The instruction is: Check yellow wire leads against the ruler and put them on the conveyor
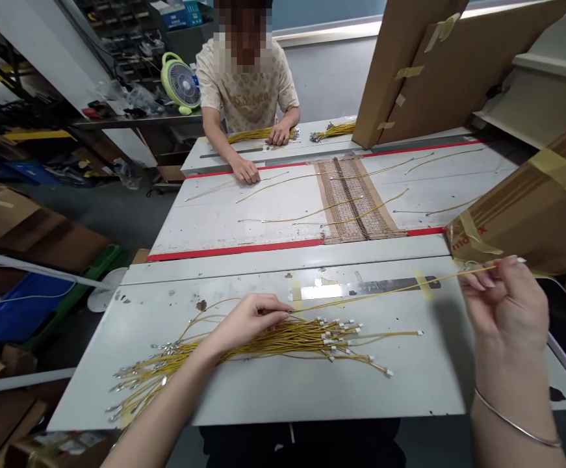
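Note:
A single yellow wire (385, 293) is stretched between my hands over the near strip of the table. My right hand (507, 296), raised at the right, pinches its end, where a small white connector shows past the fingertips. With thumb and fingers together, my left hand (258, 318) pinches the wire farther left. Beneath that hand lies a thick bundle of yellow wires (283, 341), white connectors at the right ends and metal terminals at the left. A steel ruler (380, 286) is taped to the table behind the bundle.
Single yellow wires lie on the conveyor belt (244, 237) and its mesh seam (355, 201). Across it, a person (246, 97) rests both hands near another wire bundle (253, 135). Cardboard boxes (531, 201) stand at the right; a green fan (181, 83) is at the back left.

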A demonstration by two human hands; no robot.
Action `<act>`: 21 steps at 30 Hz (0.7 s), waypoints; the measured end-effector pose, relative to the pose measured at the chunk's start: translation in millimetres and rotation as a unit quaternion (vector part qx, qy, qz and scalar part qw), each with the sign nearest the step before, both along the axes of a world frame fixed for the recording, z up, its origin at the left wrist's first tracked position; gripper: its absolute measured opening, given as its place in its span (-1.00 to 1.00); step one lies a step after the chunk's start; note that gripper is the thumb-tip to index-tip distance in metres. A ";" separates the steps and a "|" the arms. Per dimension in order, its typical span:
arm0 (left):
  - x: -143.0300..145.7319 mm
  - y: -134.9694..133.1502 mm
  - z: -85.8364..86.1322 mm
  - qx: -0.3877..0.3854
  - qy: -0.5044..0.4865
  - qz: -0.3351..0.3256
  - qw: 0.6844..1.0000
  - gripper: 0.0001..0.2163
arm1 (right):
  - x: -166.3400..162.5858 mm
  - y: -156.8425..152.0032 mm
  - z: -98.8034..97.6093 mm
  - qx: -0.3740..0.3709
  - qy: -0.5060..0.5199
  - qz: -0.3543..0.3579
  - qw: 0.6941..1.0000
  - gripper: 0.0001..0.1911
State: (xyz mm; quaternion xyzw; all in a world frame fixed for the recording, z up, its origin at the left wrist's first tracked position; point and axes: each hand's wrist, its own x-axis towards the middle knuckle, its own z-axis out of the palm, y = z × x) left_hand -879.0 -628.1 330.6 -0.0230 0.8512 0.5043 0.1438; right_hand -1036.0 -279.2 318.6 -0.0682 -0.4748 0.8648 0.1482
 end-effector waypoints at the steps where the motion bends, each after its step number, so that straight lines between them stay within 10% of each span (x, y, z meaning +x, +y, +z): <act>1: 0.7 -2.4 -0.7 -0.025 0.018 0.002 1.000 -0.75 | -0.7 1.3 -2.6 0.021 -0.007 0.008 1.000 -0.57; 21: -7.3 -33.4 -48.6 -0.263 0.242 -0.005 0.934 -0.78 | -11.1 10.6 -51.0 0.208 -0.185 0.050 0.959 -0.36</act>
